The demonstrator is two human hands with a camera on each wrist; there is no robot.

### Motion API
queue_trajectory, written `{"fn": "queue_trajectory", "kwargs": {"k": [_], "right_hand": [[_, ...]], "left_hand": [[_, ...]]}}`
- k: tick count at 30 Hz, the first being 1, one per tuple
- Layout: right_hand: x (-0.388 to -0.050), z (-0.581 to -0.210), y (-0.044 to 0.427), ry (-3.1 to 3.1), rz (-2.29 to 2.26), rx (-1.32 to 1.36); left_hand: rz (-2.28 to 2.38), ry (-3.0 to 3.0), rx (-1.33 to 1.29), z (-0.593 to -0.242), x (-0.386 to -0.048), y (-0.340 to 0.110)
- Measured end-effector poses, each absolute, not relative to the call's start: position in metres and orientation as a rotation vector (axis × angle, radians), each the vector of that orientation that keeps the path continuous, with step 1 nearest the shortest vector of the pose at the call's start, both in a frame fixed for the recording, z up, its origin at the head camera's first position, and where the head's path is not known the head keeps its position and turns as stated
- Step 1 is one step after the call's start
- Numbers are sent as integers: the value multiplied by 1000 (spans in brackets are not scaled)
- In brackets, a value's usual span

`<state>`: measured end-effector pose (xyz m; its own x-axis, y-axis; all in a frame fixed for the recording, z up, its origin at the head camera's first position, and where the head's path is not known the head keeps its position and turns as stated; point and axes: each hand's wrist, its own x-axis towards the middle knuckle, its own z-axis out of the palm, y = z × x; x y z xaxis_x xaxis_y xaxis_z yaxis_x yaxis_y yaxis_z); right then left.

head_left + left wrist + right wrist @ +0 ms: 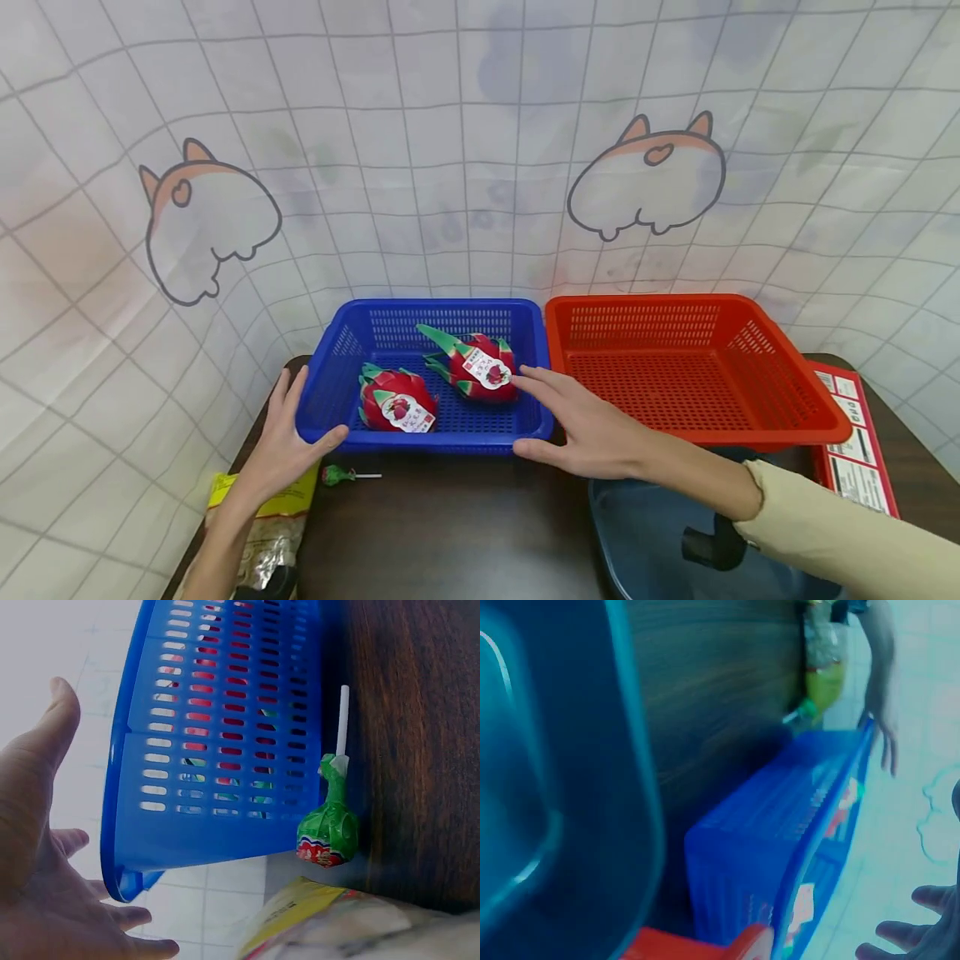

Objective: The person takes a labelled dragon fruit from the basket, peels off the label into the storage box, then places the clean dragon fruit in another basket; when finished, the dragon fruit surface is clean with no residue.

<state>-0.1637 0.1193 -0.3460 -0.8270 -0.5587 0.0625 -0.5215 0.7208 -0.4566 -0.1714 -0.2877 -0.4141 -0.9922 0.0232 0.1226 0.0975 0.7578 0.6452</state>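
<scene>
A blue basket (457,442) holds two red dragon fruits with white labels, one (397,402) at its front left and one (480,367) toward its back right. At the basket's left end the left hand (288,442) is spread with fingers extended; the left wrist view shows this hand (67,877) beside the basket wall (217,750), apart from it. Over the right rim is the right hand (581,421), fingers extended and thumb apart, holding nothing. In the right wrist view its fingers (904,930) show near the basket (742,862).
A red basket (675,435) stands right of the blue one. In front of it lies a dark blue bin (645,533). A green lollipop (337,475) and a yellow-topped bag (288,500) lie at the left. Farther right is a red-and-white box (855,442).
</scene>
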Motion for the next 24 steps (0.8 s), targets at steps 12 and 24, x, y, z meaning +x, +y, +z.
{"fn": "queue_trajectory", "kwargs": {"k": [12,24], "right_hand": [[-209,-343,35,2622,-463,-1028],[-245,-351,-37,2427,-543,-1062]], "left_hand": [[-1096,-2898,-65,-423,-172,-294],[-979,-3022,45,-423,-170,-291]]}}
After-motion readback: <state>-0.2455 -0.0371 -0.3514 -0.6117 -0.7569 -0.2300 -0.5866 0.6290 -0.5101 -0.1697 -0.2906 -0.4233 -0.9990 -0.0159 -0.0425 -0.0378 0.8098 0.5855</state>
